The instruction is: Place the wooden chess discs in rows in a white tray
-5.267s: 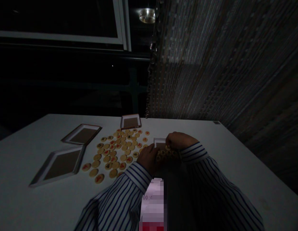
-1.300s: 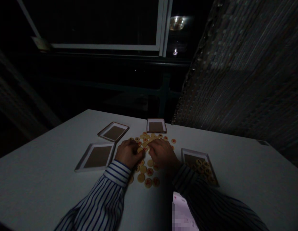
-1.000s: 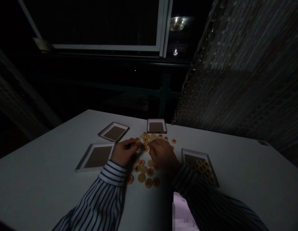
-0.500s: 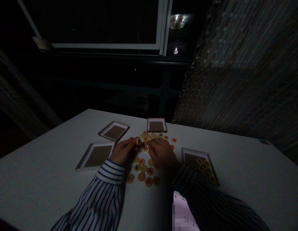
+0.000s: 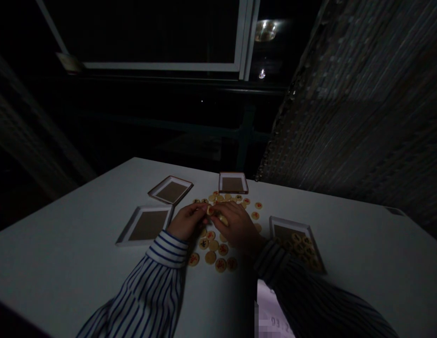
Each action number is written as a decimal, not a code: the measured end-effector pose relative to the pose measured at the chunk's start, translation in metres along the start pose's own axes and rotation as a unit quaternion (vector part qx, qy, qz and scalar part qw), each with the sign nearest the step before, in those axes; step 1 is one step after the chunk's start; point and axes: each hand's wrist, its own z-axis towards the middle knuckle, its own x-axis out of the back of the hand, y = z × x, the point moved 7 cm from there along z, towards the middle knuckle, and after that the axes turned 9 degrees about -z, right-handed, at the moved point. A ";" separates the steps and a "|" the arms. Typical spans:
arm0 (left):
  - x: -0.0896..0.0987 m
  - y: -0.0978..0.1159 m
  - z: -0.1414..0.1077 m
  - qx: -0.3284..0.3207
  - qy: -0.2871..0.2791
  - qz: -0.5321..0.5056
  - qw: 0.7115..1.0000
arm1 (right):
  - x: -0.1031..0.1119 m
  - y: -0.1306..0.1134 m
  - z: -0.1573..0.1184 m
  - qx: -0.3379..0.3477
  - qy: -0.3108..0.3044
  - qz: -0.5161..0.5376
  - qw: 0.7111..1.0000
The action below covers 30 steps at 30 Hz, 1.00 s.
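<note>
Between the fingertips of my two hands, over the white table, is a round wooden Chinese chess piece (image 5: 210,211) with a red mark. My left hand (image 5: 188,220) pinches it from the left. From the right, the thumb and fingers of my right hand (image 5: 238,226) close on the same piece. Loose Chinese chess pieces (image 5: 221,265) lie around and below the hands, some with red characters, some with black, others showing a plain side. My right hand hides part of them.
Three shallow boxes stand beyond and left of the pieces: a left one (image 5: 125,234), a far-left one (image 5: 186,190) and a far one (image 5: 233,191). A right box (image 5: 312,234) holds several pieces. A lit screen (image 5: 271,305) lies under my right forearm. A bead curtain (image 5: 331,117) hangs at the right.
My right hand has come to the piece in my left hand, so both now touch it. The piece has turned its red-marked face into view. The camera view has shifted slightly.
</note>
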 end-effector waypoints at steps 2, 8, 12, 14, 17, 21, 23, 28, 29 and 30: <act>-0.002 0.001 -0.001 0.005 -0.004 0.006 1.000 | -0.001 0.000 0.001 -0.005 -0.007 0.002 1.000; -0.003 0.002 -0.001 0.003 -0.021 0.034 0.999 | -0.002 -0.002 0.003 -0.014 -0.013 0.000 1.000; 0.007 0.006 0.001 -0.030 0.029 0.032 0.999 | -0.005 -0.001 0.003 -0.016 -0.026 -0.016 0.999; 0.021 0.011 0.001 -0.053 0.101 0.026 0.993 | -0.009 0.001 0.001 -0.016 -0.044 -0.028 0.998; 0.039 0.018 -0.001 -0.078 0.173 0.066 0.980 | -0.016 0.003 -0.001 -0.002 -0.077 -0.052 0.996; 0.049 0.021 0.001 -0.110 0.172 0.157 0.966 | -0.025 0.001 -0.004 0.027 -0.108 -0.091 0.990; 0.052 0.016 0.003 -0.115 0.164 0.188 0.962 | -0.029 -0.001 -0.005 0.040 -0.127 -0.112 0.985; 0.054 0.011 0.004 -0.122 0.158 0.249 0.948 | -0.038 -0.003 -0.007 0.063 -0.172 -0.127 0.975; 0.053 0.012 0.003 -0.126 0.155 0.257 0.945 | -0.038 -0.003 -0.007 0.064 -0.174 -0.125 0.975; 0.052 0.013 0.003 -0.126 0.151 0.265 0.944 | -0.037 -0.003 -0.007 0.065 -0.173 -0.123 0.975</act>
